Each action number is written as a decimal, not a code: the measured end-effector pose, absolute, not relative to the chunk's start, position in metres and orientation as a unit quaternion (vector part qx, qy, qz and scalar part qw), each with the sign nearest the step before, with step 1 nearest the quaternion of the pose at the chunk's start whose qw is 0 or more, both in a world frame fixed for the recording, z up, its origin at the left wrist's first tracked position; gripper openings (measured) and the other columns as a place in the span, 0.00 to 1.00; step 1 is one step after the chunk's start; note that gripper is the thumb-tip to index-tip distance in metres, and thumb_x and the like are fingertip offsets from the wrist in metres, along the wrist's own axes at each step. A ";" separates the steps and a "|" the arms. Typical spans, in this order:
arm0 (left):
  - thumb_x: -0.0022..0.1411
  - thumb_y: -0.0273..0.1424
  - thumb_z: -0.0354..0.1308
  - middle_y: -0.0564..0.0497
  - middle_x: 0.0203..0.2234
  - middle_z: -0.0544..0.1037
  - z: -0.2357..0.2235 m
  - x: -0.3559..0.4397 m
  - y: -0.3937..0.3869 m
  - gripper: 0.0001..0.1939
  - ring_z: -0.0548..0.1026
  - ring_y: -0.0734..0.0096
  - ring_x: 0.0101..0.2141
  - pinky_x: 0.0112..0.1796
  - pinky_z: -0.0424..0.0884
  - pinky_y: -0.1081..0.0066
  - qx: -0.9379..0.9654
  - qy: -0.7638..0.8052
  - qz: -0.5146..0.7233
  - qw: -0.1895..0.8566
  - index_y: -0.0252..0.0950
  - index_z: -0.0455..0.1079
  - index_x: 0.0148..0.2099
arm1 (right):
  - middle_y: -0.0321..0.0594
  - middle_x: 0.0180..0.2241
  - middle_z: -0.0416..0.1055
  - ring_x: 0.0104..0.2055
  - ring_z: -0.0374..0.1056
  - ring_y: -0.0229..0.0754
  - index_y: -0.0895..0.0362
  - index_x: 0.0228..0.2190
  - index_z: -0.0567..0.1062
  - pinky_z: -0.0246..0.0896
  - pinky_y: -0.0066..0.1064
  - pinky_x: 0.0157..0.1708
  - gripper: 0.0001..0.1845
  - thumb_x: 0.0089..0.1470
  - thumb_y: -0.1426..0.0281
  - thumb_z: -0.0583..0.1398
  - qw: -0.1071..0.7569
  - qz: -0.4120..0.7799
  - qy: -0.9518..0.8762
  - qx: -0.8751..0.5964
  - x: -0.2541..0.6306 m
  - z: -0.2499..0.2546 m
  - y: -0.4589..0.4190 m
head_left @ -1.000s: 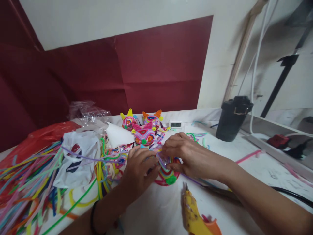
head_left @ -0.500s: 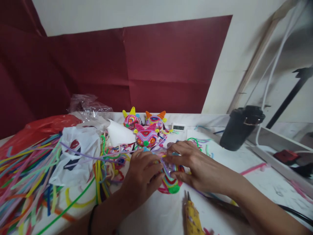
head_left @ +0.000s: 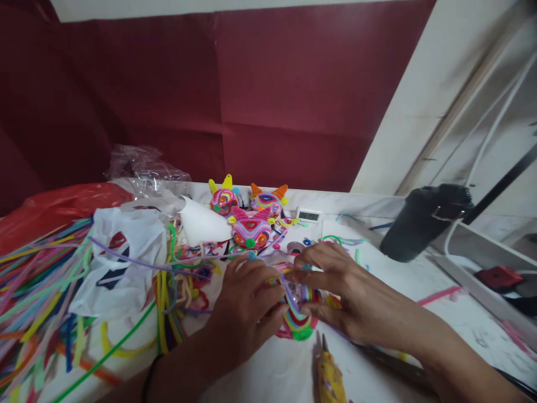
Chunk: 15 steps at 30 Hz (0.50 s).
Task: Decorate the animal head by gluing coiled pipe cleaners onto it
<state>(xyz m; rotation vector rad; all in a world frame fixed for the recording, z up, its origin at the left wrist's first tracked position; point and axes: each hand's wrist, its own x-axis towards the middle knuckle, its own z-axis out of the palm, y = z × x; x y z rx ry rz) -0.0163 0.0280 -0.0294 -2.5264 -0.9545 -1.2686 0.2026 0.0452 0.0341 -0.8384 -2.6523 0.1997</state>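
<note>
A round animal face made of coloured pipe cleaners (head_left: 300,323) lies on the white table between my hands, with a green piece at its lower edge. My left hand (head_left: 247,308) curls round its left side, thumb and fingers against it. From the right, my right hand (head_left: 342,291) grips it with bent fingers and thumb. Between my fingertips a purple pipe cleaner (head_left: 292,294) curves over the face; my fingers hide much of the upper part. A yellow glue gun (head_left: 330,378) lies just in front, its nozzle pointing at the face.
Three similar faces with ears, including a pink-eared one (head_left: 251,230), stand behind. Loose pipe cleaners (head_left: 46,280) and a white plastic bag (head_left: 119,268) lie at left. Further right are a small digital display (head_left: 309,215), a black tumbler (head_left: 423,224) and a power strip (head_left: 499,277).
The view has tilted and shifted, so the scene sits differently in the picture. Both hands stay at the face, with only slight finger movement along the purple pipe cleaner.
</note>
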 end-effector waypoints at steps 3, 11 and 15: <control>0.63 0.27 0.57 0.50 0.40 0.77 -0.028 -0.016 0.027 0.04 0.72 0.64 0.44 0.53 0.62 0.56 -0.846 -0.321 -0.420 0.075 0.40 0.69 0.41 | 0.46 0.44 0.70 0.49 0.64 0.51 0.54 0.44 0.75 0.54 0.48 0.51 0.10 0.61 0.66 0.61 0.192 0.068 -0.936 -0.286 0.207 0.035 0.047; 0.64 0.27 0.57 0.52 0.40 0.79 -0.026 -0.017 0.028 0.05 0.73 0.65 0.45 0.57 0.55 0.55 -0.848 -0.322 -0.411 0.093 0.39 0.70 0.43 | 0.45 0.44 0.69 0.49 0.63 0.50 0.55 0.40 0.75 0.55 0.44 0.50 0.07 0.59 0.68 0.63 0.194 0.054 -0.933 -0.299 0.211 0.036 0.049; 0.64 0.28 0.57 0.52 0.40 0.80 -0.025 -0.017 0.027 0.06 0.73 0.66 0.45 0.58 0.53 0.56 -0.848 -0.323 -0.409 0.095 0.39 0.71 0.44 | 0.44 0.41 0.70 0.47 0.63 0.49 0.55 0.40 0.75 0.55 0.44 0.49 0.07 0.58 0.68 0.63 0.191 0.058 -0.933 -0.299 0.210 0.038 0.048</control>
